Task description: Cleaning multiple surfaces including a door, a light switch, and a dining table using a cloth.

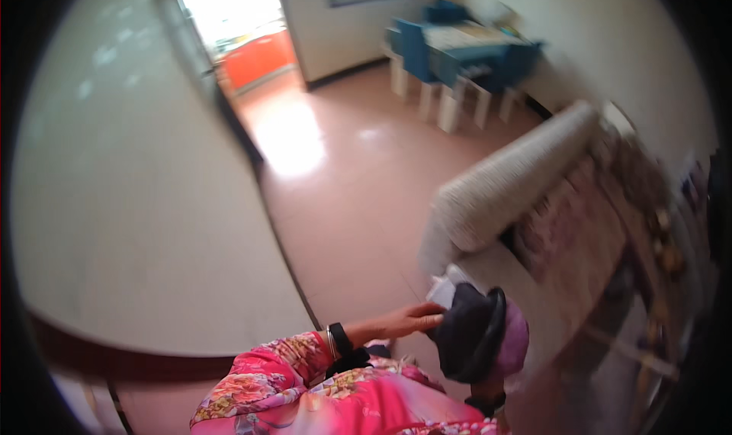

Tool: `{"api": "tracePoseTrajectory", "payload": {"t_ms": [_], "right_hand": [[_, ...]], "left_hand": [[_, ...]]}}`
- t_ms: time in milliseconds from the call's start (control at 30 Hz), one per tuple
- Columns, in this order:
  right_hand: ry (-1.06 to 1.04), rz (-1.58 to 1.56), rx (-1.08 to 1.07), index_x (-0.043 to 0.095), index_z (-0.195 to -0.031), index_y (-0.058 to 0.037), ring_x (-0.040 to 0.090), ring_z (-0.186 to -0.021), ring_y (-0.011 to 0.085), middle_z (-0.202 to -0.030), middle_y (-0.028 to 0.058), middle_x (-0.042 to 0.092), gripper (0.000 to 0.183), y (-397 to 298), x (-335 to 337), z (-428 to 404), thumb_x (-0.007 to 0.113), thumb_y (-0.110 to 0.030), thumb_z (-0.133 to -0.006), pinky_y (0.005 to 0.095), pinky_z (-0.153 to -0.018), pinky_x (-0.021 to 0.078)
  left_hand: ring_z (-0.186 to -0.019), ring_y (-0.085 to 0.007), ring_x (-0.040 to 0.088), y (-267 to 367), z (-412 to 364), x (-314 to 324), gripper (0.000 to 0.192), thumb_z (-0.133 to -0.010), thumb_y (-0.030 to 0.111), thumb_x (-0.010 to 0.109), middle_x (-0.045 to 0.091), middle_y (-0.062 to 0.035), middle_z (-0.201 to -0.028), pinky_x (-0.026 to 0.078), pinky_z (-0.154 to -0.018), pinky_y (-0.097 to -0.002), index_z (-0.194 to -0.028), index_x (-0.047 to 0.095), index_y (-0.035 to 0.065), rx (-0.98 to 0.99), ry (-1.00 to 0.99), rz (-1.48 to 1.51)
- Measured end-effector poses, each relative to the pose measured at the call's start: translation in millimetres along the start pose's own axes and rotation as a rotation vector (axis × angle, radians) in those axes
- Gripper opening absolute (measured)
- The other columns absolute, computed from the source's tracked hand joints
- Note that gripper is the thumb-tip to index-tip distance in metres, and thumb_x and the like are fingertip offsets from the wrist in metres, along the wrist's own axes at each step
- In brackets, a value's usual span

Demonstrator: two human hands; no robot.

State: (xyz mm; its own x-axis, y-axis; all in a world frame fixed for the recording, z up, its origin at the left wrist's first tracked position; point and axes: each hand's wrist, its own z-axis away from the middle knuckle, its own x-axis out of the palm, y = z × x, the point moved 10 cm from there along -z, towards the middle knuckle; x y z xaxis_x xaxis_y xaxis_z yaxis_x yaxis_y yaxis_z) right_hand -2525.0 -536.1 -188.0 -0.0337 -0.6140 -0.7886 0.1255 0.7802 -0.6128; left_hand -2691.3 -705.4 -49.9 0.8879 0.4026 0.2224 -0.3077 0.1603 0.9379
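In front of my body is a bundle of dark, soft-looking fabric point(466, 332) with a rounded black edge. A purple cloth-like piece point(514, 339) shows at its right side, and a small white item point(445, 291) sticks out at its upper left. My left hand point(414, 319) holds the bundle's left side, its fingers lying against the dark material. A black band and a thin bangle circle the left wrist. Beneath the bundle, my right hand point(486, 390) supports it; only the wrist area shows, and its fingers are hidden. Blur keeps the exact items unclear.
A grey sofa point(503, 186) with a patterned cover point(577, 217) stands to the right. Farther off are a dining table point(466, 34) and blue chairs point(413, 49). Along the left runs a pale wall point(131, 206), leading to a bright doorway with orange cabinets point(257, 60).
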Motion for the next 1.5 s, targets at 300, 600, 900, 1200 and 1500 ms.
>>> {"api": "tracePoseTrajectory", "payload": {"t_ms": [300, 600, 900, 1200, 1500], "right_hand": [[0.567, 0.056, 0.054, 0.055, -0.049, -0.0143, 0.056, -0.047, 0.0192, -0.053, 0.0, 0.055, 0.027, -116, -55, 37, 0.062, -0.034, -0.066, 0.0359, -0.039, 0.0401], [0.855, -0.988, 0.683, 0.061, -0.077, -0.0131, 0.062, -0.063, 0.0173, -0.072, 0.0035, 0.064, 0.007, -30, -16, 191, 0.055, -0.016, -0.077, 0.0301, -0.058, 0.0482], [0.886, -0.529, 0.638, 0.058, -0.075, -0.0148, 0.057, -0.069, 0.019, -0.077, 0.0034, 0.059, 0.003, -7, -61, 291, 0.057, -0.017, -0.076, 0.0311, -0.059, 0.0449], [0.757, -0.76, 0.336, 0.046, -0.105, -0.0126, 0.047, -0.097, 0.0234, -0.108, 0.0065, 0.047, 0.03, 6, -122, 208, 0.055, -0.028, -0.081, 0.0389, -0.081, 0.0383], [0.514, -1.245, -0.166, 0.033, -0.136, -0.0104, 0.036, -0.126, 0.0279, -0.139, 0.0096, 0.036, 0.06, -144, -177, -14, 0.054, -0.039, -0.086, 0.0468, -0.102, 0.0318]], "left_hand": [[-0.101, -0.0134, 0.052, -13, -56, 47, 0.034, -0.089, 0.017, 0.057, 0.059, -0.0051, -0.111, 0.039, -0.091, -0.029, -0.118, 0.053, -0.0014, -0.115, -0.27, -0.017], [-0.091, -0.0124, 0.055, -20, -82, 240, 0.036, -0.09, 0.021, 0.057, 0.061, -0.0054, -0.103, 0.045, -0.081, -0.0259, -0.114, 0.053, -0.004, -0.109, -0.634, -0.32], [-0.091, -0.0092, 0.053, -32, -95, 338, 0.026, -0.09, 0.009, 0.053, 0.06, -0.004, -0.099, 0.046, -0.08, -0.0258, -0.114, 0.052, -0.0009, -0.095, -0.575, -0.244], [-0.085, -0.0082, 0.051, 33, -96, 265, 0.023, -0.089, 0.008, 0.057, 0.059, -0.0005, -0.088, 0.045, -0.075, -0.0262, -0.11, 0.056, -0.0008, 0.242, -0.199, -0.254], [-0.087, -0.0077, 0.055, 111, -42, 88, 0.028, -0.088, 0.011, 0.058, 0.062, 0.0006, -0.098, 0.045, -0.079, -0.0218, -0.114, 0.057, 0.0006, 0.375, 0.148, 0.125]]}}
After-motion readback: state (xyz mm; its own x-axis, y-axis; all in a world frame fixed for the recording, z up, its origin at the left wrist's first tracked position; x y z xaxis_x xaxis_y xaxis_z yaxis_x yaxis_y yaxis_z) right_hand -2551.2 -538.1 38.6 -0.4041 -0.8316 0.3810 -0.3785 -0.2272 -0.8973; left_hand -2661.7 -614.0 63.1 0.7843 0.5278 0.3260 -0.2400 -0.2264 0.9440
